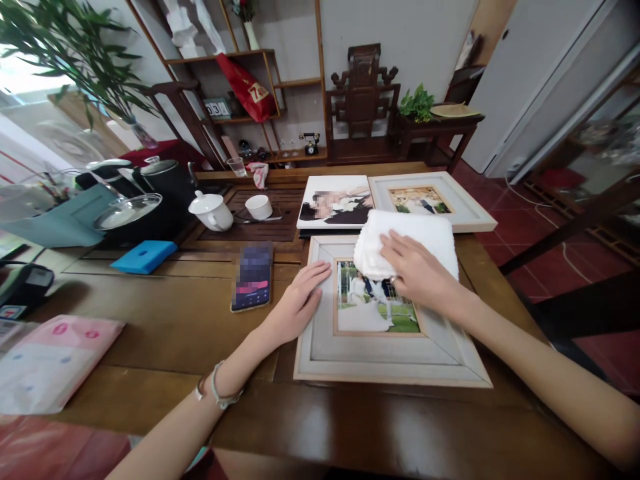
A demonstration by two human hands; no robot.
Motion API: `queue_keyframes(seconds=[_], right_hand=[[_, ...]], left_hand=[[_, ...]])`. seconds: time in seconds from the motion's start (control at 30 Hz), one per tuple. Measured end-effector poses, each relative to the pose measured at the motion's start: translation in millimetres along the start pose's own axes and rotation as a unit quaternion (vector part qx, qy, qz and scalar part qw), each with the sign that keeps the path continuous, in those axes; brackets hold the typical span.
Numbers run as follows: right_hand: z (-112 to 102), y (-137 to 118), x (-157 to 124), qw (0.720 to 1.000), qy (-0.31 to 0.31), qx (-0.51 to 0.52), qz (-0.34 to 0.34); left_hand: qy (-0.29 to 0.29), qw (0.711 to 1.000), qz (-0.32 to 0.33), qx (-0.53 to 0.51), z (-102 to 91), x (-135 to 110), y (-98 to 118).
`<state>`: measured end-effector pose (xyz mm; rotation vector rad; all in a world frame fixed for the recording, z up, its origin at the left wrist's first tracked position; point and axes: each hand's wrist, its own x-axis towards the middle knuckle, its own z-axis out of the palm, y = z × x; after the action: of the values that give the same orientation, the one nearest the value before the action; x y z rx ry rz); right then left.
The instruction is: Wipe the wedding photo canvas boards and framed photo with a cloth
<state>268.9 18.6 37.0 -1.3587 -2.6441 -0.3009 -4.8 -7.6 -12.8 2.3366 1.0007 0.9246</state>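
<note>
A wide grey-white picture frame (395, 370) lies flat on the wooden table, with a photo (367, 313) of people on grass inside it. My right hand (417, 270) presses a folded white towel (407, 230) onto the upper right part of the frame, and the towel covers the top of the photo. The fingers lie over the cloth, with the thumb side hidden. On the frame's left border rests my left hand (300, 300), its fingers stretched out and holding nothing.
Behind lie a photo panel (333, 200) and a second framed picture (480, 213). Left of the frame are a phone (253, 277), a blue box (143, 257), a white teapot (213, 210), a white cup (259, 207), a dark kettle (163, 183) and a tissue pack (65, 360).
</note>
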Motion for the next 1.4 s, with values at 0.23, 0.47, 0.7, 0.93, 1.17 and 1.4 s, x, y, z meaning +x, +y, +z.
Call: queue_keyframes(seconds=[0.23,0.47,0.7,0.93,1.17,1.4], right_hand=[[-61,-75,-85,0.982,-0.074,0.101,-0.142],[-44,-83,-73,0.988,-0.048,0.106,-0.101],[4,-2,-4,0.999,0.02,-0.016,0.02],[-2,-6,-3,0.998,-0.03,0.061,0.003],[-60,-94,-81,0.978,-0.059,0.146,-0.14],[-44,-85,-67,0.989,-0.04,0.12,-0.082]], left_hand=[[0.006,1.0,0.006,0.001,1.7,-1,-2],[0.005,1.0,0.015,0.008,2.1,-2,-3],[0.002,1.0,0.02,0.008,0.8,-1,-2],[0.004,1.0,0.009,0.005,1.1,-1,-2],[0.011,1.0,0.011,0.012,3.2,-1,-2],[0.012,1.0,0.011,0.014,3.2,-1,-2]])
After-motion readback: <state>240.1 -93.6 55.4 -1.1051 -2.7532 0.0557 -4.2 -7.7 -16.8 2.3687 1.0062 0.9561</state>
